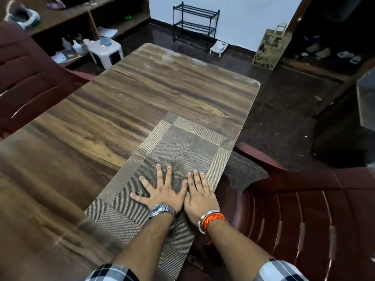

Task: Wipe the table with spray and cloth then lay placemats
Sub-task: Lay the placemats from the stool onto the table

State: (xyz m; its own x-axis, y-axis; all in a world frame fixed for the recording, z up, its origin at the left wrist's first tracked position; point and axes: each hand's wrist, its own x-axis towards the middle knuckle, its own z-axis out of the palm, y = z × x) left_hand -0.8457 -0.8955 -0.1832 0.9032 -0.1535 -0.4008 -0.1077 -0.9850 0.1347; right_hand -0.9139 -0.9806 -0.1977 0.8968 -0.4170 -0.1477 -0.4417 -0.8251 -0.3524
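While both hands are pressed flat on it, one placemat (182, 142) is shown lying on the right side of a wooden table (121, 98). Its long axis runs away from the person, alongside the table's right edge.

The left hand (162, 191), with a watch at the wrist, is laid palm down, fingers straight and spread wide; nothing is grasped. The right hand (199, 196), with a bangle and orange thread at the wrist, is laid flat just beside it, fingers straight and close together, also grasping nothing. The hands are set side by side, touching or nearly so, a little toward the person's end of the mat.

A faint crease is seen across the mat just beyond the fingertips, so most of its length lies straight ahead of both hands. The left hand is nearer the table's middle, the right nearer the edge and a maroon chair (304, 220). Whether the mat overhangs that edge cannot be told. A smoothing push forward along the long axis is judged likely.
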